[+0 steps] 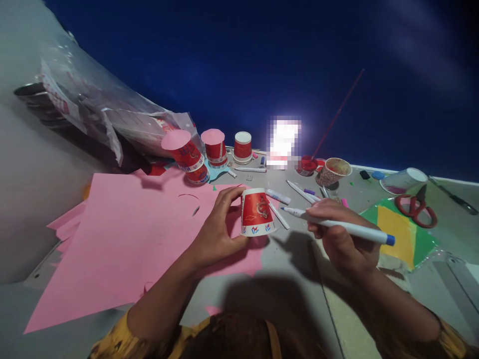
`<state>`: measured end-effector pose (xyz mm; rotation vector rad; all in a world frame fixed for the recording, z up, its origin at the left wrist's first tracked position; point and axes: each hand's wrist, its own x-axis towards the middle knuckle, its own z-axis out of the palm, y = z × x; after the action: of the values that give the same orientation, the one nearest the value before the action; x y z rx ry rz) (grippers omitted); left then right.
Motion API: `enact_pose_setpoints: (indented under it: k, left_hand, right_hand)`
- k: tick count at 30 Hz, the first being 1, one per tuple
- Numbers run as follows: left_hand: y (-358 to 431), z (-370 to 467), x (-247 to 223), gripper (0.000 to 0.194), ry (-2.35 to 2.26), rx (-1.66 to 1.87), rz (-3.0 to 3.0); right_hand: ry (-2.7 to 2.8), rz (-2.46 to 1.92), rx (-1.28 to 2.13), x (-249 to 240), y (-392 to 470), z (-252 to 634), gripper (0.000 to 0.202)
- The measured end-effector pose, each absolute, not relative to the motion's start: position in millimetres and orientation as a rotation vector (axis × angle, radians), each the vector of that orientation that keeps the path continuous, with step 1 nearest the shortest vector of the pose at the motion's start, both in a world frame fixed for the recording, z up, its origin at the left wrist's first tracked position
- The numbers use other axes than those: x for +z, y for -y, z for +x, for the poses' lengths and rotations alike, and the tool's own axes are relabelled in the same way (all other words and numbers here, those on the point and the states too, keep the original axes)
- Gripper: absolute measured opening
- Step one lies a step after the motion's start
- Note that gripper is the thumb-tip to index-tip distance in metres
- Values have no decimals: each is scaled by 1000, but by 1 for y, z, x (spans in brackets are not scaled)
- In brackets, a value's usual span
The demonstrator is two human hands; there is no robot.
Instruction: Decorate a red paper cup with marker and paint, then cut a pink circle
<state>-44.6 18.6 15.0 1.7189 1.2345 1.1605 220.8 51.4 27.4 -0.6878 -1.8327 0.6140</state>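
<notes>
My left hand point(220, 229) grips a red and white paper cup point(257, 212) by its left side, thumb below and fingers above. The cup is upside down, with a gold dragon print and small blue and red marks along its white lower band. In my right hand point(346, 239) is a white marker point(352, 230) with a blue end, its tip pointing left toward the cup but apart from it. Pink paper point(138, 234) lies under and left of my left hand. Another marker point(279, 215) rests just right of the cup.
Behind stand red cups with pink discs on top point(213, 137) and a white-topped red cup point(243, 147). A bright blurred screen point(284, 142) glows at the back. To the right are a patterned cup point(334, 172), red-handled scissors point(416, 210) and green and yellow paper point(396, 234). Plastic bags point(112, 114) lie left.
</notes>
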Motion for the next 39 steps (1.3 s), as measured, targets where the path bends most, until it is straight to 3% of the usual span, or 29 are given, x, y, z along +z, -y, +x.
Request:
enact_pose_setpoints:
  k: [5,39]
  left_hand:
    - [-17,-45,16,88,-1227,1146,1703]
    - [-17,-44,17,88,-1177,1136,1740]
  right_hand:
    - [1833,-598,659,32,-41,217,16]
    - [1944,-498,650,42,-46,209,16]
